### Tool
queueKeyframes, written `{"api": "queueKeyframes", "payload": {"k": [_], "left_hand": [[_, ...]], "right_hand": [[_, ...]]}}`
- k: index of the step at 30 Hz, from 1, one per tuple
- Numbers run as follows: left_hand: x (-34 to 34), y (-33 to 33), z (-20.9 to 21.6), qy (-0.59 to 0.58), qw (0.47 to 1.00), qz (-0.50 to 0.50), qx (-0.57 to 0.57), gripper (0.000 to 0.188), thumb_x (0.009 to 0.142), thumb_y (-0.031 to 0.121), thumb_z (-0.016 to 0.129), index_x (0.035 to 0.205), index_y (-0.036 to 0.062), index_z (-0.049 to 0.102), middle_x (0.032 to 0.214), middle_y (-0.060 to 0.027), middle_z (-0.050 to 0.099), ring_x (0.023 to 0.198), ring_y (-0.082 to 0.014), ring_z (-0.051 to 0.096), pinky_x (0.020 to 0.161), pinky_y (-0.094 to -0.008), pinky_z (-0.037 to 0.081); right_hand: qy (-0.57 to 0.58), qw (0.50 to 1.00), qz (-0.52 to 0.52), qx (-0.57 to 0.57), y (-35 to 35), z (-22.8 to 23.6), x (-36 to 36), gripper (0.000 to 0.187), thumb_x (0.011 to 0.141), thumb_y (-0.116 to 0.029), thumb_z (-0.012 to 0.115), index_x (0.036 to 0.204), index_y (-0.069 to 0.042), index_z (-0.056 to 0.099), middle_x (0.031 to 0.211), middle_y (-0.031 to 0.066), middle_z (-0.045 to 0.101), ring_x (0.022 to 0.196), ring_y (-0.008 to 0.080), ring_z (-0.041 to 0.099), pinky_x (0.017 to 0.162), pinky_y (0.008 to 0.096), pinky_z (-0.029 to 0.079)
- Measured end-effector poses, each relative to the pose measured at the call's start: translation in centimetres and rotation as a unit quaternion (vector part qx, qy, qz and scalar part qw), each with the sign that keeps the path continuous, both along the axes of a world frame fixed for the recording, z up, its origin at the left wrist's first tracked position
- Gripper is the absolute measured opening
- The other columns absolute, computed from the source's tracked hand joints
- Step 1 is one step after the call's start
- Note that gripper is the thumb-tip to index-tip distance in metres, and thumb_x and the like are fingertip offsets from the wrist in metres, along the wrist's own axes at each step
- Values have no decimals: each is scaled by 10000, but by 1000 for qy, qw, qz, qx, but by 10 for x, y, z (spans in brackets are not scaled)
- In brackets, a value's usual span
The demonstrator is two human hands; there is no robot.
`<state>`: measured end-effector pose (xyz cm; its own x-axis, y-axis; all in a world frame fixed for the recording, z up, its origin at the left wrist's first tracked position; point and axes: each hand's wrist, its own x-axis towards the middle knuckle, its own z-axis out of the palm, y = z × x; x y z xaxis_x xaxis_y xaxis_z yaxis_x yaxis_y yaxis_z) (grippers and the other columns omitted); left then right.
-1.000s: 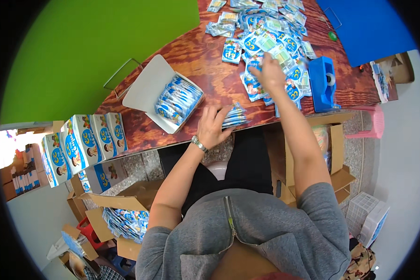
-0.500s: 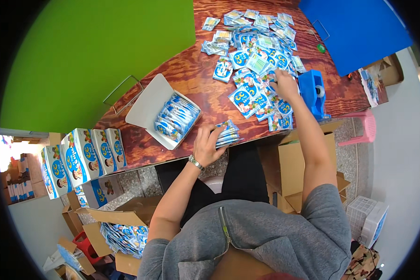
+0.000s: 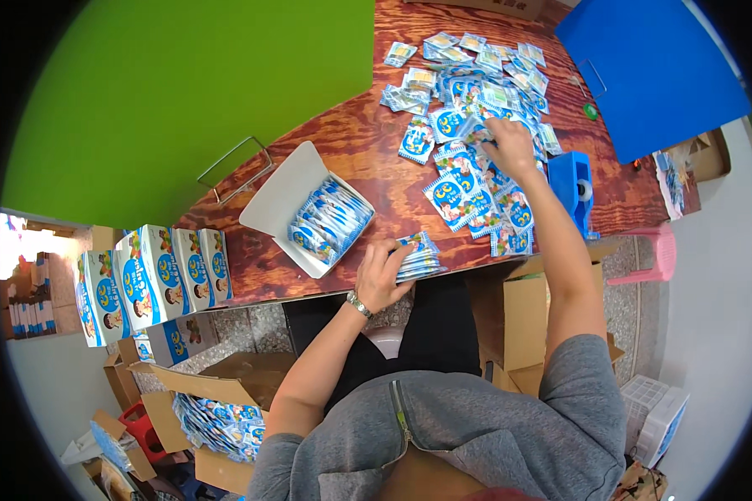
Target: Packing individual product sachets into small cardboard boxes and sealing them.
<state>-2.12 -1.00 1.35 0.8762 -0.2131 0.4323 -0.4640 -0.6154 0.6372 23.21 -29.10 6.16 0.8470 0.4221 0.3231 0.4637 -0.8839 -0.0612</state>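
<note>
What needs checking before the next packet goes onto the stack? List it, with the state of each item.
1. Left hand holds the small stack of packets at the table edge: ok.
2. Right hand rests on the loose packets: ok.
3. Single packet gripped by the right hand: cannot tell, fingers hide it.
4. White box open, lid back: ok.
5. Room left in the box beside its row of packets: cannot tell.
6. Blue tape dispenser clear of the right forearm: ok, beside it.

Glossy foil-like sachets (image 3: 448, 194) lie on the varnished, grainy wooden worktop (image 3: 368, 142); centre-left, a matt white cardboard box (image 3: 280, 196); right, a smooth blue plastic tape dispenser (image 3: 572, 179).
</note>
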Motion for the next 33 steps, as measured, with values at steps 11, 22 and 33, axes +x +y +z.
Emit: {"api": "queueKeyframes", "payload": {"k": [11, 22, 33], "left_hand": [[3, 2, -1, 4, 1000, -1, -7, 647, 596, 116, 831, 1212, 92, 635, 1112, -131, 561, 1030, -351, 552, 840, -433, 500], [4, 2, -2, -4, 1000, -1, -9, 687, 577, 120, 841, 1232, 109, 633, 1126, -129, 555, 1027, -354, 555, 826, -434, 510], [1, 4, -7, -3, 1000, -6, -18, 705, 582, 123, 849, 1249, 112, 620, 1128, -133, 552, 1009, -348, 554, 824, -425, 508]], "right_hand": [[292, 799, -48, 524, -25, 58, 44, 412, 884, -278, 736, 1226, -70, 636, 1157, 48, 677, 1076, 151, 593, 966, 343, 431], [178, 946, 157, -219, 84, 42, 53, 393, 846, -194, 700, 1221, -133, 596, 1253, 117, 598, 1231, 321, 535, 1010, 500, 442], [339, 843, -170, 382, 143, -26, 32, 575, 812, -365, 775, 1185, 40, 607, 1065, 177, 690, 963, 268, 657, 861, 429, 518]]}}
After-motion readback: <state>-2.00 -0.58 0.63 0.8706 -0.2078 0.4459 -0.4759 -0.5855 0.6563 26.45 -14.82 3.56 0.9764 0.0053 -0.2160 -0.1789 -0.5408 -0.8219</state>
